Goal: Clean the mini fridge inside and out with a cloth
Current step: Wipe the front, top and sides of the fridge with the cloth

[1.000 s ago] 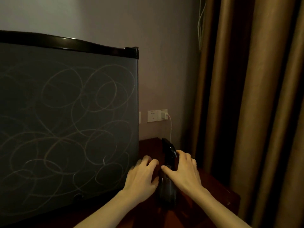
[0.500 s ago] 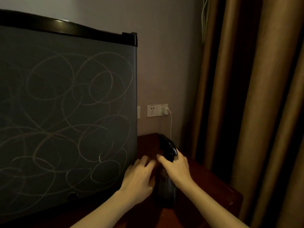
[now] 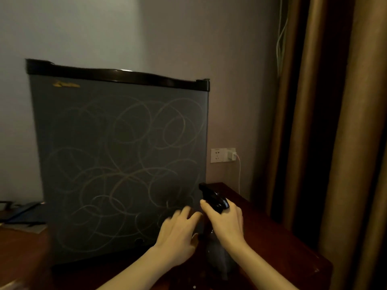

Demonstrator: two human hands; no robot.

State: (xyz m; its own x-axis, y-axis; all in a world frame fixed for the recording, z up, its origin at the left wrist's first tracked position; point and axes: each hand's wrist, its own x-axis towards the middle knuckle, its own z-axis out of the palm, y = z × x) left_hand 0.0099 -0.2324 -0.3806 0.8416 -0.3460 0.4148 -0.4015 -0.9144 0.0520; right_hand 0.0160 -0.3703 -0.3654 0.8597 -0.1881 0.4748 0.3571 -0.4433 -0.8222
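A dark grey mini fridge [image 3: 117, 164] with a black top trim stands shut on a wooden table; pale looping scribbles cover its door. To its lower right stands a spray bottle [image 3: 215, 199] with a black trigger head and a clear body. My right hand [image 3: 226, 222] is wrapped around the bottle's neck just under the head. My left hand [image 3: 178, 233] hovers beside the bottle with fingers spread, in front of the door's lower right corner and holding nothing. No cloth is in view.
The dark wooden table [image 3: 272, 227] ends at the right near heavy brown curtains [image 3: 335, 143]. A wall socket [image 3: 223, 155] with a white charger and cable sits behind the bottle. Papers and dark items [image 3: 21, 214] lie left of the fridge.
The view has pulled back and up, so the whole fridge door now shows. My right hand has settled its grip under the sprayer head; my left hand stays beside the bottle.
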